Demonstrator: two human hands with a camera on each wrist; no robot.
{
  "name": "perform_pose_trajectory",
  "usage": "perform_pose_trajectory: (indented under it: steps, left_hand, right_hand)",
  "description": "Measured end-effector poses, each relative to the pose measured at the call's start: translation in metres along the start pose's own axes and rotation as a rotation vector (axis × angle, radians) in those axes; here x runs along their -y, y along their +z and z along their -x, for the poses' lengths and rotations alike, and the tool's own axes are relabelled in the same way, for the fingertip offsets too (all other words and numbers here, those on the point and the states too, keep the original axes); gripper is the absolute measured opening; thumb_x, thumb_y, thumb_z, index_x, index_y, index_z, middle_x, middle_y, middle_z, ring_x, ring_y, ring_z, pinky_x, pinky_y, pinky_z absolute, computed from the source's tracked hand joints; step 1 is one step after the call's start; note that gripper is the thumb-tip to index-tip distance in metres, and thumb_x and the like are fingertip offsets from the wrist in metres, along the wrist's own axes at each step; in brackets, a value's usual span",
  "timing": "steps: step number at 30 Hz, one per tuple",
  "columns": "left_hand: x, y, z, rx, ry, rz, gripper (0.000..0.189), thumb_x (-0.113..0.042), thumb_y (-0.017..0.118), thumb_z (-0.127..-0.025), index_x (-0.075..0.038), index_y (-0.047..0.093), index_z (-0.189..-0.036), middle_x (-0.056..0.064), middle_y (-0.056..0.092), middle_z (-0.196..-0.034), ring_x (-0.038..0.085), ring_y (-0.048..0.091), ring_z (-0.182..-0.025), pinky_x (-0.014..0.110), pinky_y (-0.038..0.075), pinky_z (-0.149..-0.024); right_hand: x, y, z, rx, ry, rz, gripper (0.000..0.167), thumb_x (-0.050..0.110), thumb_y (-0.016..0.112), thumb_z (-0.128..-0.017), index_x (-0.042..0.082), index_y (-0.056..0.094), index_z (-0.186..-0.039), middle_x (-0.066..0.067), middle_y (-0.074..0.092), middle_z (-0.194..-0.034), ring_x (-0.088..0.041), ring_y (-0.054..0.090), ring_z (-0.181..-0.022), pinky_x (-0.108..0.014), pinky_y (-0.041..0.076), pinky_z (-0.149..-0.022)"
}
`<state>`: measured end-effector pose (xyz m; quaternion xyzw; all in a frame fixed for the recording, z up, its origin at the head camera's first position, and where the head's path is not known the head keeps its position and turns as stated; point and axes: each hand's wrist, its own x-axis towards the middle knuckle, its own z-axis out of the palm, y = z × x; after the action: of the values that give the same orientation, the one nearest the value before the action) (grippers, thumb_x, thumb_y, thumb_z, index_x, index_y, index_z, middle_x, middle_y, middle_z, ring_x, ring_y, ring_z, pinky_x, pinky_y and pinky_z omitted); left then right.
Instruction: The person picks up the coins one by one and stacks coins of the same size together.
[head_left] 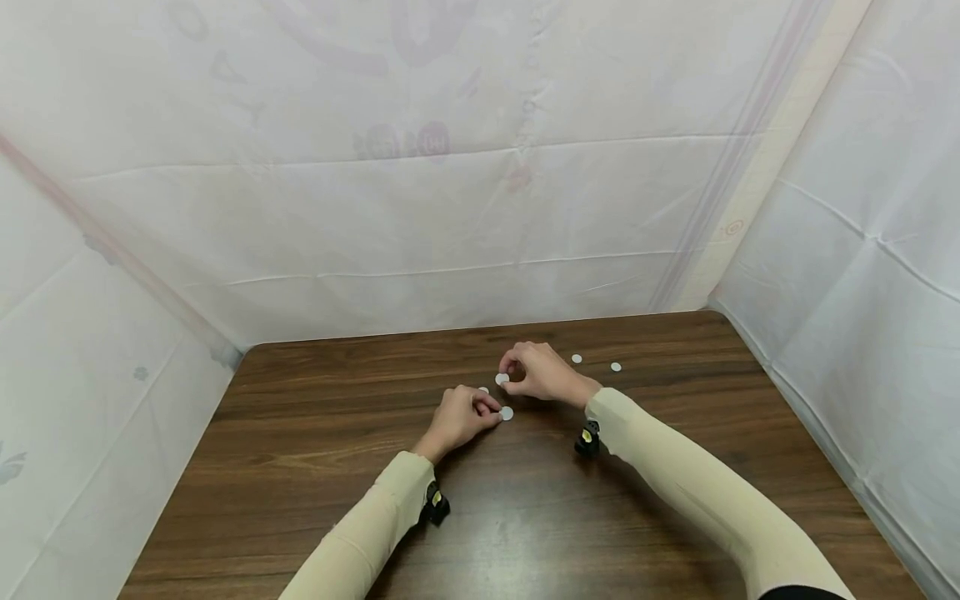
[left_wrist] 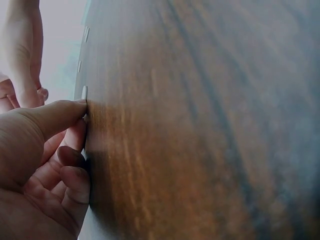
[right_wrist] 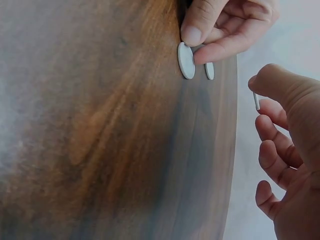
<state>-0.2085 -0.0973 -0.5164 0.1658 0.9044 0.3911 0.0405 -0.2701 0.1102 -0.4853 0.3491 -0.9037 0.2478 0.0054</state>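
Note:
My left hand (head_left: 459, 419) rests low over the wooden table, its thumb and index finger pinching the edge of a flat white disc (head_left: 507, 413) that lies on the tabletop. Just beyond those fingers lies a second white disc (right_wrist: 210, 71), partly hidden by the hand in the head view. Slightly farther back, my right hand (head_left: 546, 372) pinches another white disc (head_left: 502, 379) between thumb and index finger. In the right wrist view this held disc (right_wrist: 257, 101) appears edge-on, raised off the table, with the other fingers loosely curled.
Two more white discs lie to the right of my right hand, one nearer (head_left: 577, 358) and one farther right (head_left: 616, 367). The brown wooden table (head_left: 315, 467) ends at a pale printed sheet (head_left: 420, 217) behind, with similar sheets at both sides.

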Motion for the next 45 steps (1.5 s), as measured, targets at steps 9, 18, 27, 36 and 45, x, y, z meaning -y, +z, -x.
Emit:
perform_pose_trajectory:
  steps: [9, 18, 27, 36, 45]
  left_hand:
    - [0.001, 0.0, 0.0, -0.001, 0.015, 0.011, 0.003, -0.016, 0.083, -0.087, -0.014, 0.082, -0.09, -0.01, 0.069, -0.07, 0.002, 0.061, -0.061, 0.024, 0.049, -0.056]
    - [0.001, 0.0, 0.0, 0.0, 0.004, 0.01, 0.006, -0.016, 0.084, -0.087, -0.013, 0.082, -0.092, -0.009, 0.07, -0.07, 0.003, 0.062, -0.062, 0.025, 0.05, -0.058]
    - [-0.002, -0.001, 0.0, 0.001, -0.006, 0.014, 0.003, -0.016, 0.082, -0.089, -0.014, 0.082, -0.091, -0.008, 0.07, -0.07, 0.003, 0.061, -0.061, 0.026, 0.05, -0.057]
    - [0.0, 0.001, -0.001, -0.001, -0.006, 0.013, 0.007, -0.018, 0.084, -0.087, -0.013, 0.082, -0.091, -0.009, 0.07, -0.07, 0.003, 0.061, -0.06, 0.025, 0.049, -0.057]
    - [-0.001, 0.001, 0.0, -0.009, -0.006, 0.004, 0.007, -0.019, 0.084, -0.087, -0.013, 0.082, -0.09, -0.01, 0.07, -0.07, 0.002, 0.061, -0.061, 0.025, 0.049, -0.058]
  right_hand:
    - [0.001, 0.001, 0.01, 0.019, -0.017, 0.012, 0.012, 0.027, 0.076, -0.092, 0.018, 0.074, -0.1, 0.006, 0.064, -0.094, -0.012, 0.058, -0.087, -0.039, 0.046, -0.083]
    - [0.007, 0.003, 0.02, 0.031, -0.011, 0.007, 0.013, 0.027, 0.077, -0.092, 0.018, 0.073, -0.101, 0.006, 0.064, -0.095, -0.013, 0.057, -0.088, -0.041, 0.046, -0.086]
    - [0.005, 0.008, 0.027, 0.036, -0.011, -0.006, 0.014, 0.024, 0.079, -0.09, 0.018, 0.074, -0.101, 0.007, 0.063, -0.094, -0.014, 0.056, -0.089, -0.044, 0.044, -0.088]
    - [0.003, 0.014, 0.031, 0.043, -0.009, -0.011, 0.013, 0.025, 0.078, -0.091, 0.02, 0.073, -0.102, 0.008, 0.062, -0.095, -0.012, 0.055, -0.089, -0.041, 0.042, -0.085]
    - [0.003, 0.018, 0.034, 0.038, 0.001, -0.004, 0.013, 0.027, 0.079, -0.091, 0.021, 0.073, -0.1, 0.009, 0.061, -0.093, -0.012, 0.053, -0.087, -0.038, 0.039, -0.08]
